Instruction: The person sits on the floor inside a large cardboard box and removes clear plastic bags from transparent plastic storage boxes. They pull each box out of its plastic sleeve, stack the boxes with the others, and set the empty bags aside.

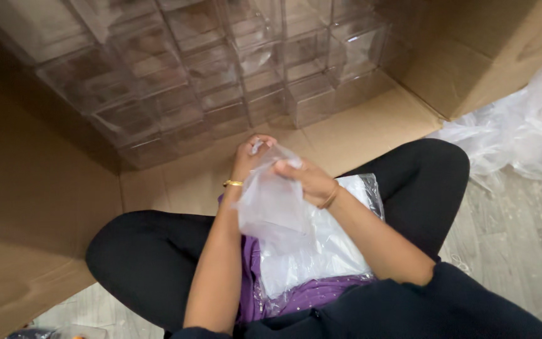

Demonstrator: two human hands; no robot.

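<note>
Both hands meet over my lap at the top of a thin clear plastic bag point(271, 207). My left hand point(249, 157), with a gold bangle at the wrist, pinches the bag's upper edge. My right hand point(305, 179) grips the same edge from the right. The bag hangs down, crumpled and see-through. Under it on my lap lies a stack of flat white sheets in clear film point(321, 251), resting on purple cloth point(321, 292). I sit cross-legged in black trousers.
A large open cardboard box point(32, 188) lies on its side ahead, holding stacked clear plastic cases point(221, 69). Its flap point(371, 125) reaches my knees. Loose plastic wrap point(522, 125) is piled at the right on the grey wood floor point(515, 238).
</note>
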